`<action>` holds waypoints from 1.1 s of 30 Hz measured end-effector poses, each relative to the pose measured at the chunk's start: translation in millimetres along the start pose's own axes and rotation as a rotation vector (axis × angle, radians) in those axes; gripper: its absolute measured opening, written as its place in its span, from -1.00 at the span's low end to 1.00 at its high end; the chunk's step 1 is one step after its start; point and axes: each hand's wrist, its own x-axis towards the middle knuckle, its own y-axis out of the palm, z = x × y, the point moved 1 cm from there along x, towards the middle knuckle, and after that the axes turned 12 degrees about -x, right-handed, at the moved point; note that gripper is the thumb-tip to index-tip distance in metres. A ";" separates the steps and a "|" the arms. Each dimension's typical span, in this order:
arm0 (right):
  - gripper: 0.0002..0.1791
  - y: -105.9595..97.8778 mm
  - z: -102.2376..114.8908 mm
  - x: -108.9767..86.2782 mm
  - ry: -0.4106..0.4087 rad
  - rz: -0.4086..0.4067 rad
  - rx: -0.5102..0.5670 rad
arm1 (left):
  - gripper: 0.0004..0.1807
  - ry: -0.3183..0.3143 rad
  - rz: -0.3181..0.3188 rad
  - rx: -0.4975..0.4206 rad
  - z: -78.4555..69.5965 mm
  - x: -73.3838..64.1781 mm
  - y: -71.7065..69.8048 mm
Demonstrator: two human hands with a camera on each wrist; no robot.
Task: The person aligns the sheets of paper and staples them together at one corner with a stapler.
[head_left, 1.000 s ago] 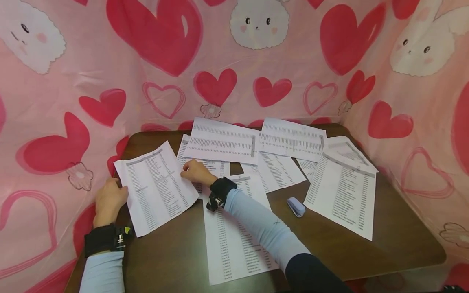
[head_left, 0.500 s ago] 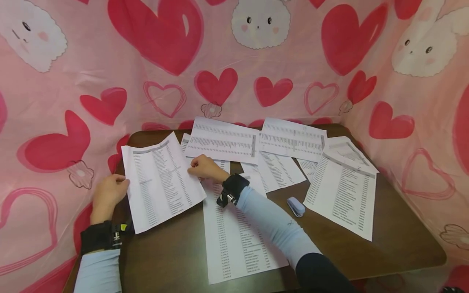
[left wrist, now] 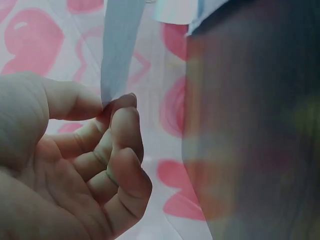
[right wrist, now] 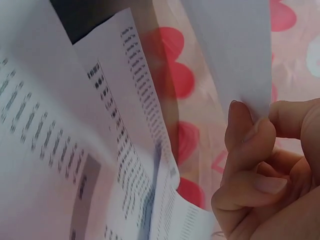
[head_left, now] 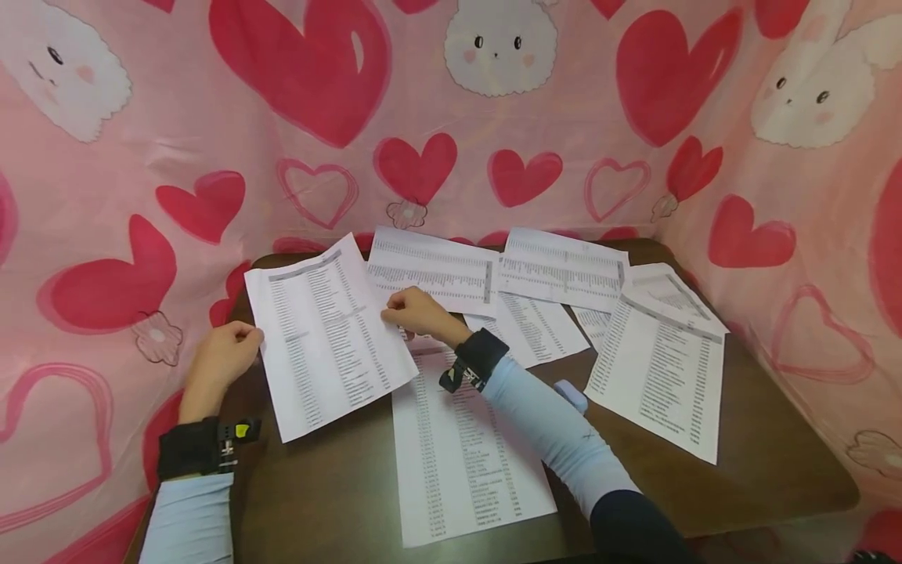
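Note:
Between my two hands a printed sheet of paper (head_left: 331,337) is held up off the table at the left, tilted, its text columns facing me. My left hand (head_left: 224,356) pinches its left edge between thumb and fingertips; the left wrist view shows the sheet's edge (left wrist: 119,55) in that pinch. On the opposite edge my right hand (head_left: 423,313) pinches the paper, and in the right wrist view the sheet (right wrist: 240,55) comes down to the thumb and fingers. Below the right forearm another printed sheet (head_left: 465,462) lies on the table, partly hidden by that arm.
More printed sheets overlap along the back, one (head_left: 433,274) at centre and another (head_left: 564,266) to its right. A further sheet (head_left: 655,376) lies at the right. A small lavender stapler (head_left: 572,395) sits on the brown table (head_left: 768,454), partly behind the right sleeve.
Both hands have moved right and upward with the held sheet, lifting it off the papers beneath. The right forearm now partly covers the stapler.

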 end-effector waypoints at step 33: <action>-0.80 -62.7 -49.3 -76.1 -0.010 0.098 0.131 | -0.61 0.104 0.173 -0.157 -65.4 -0.3 29.0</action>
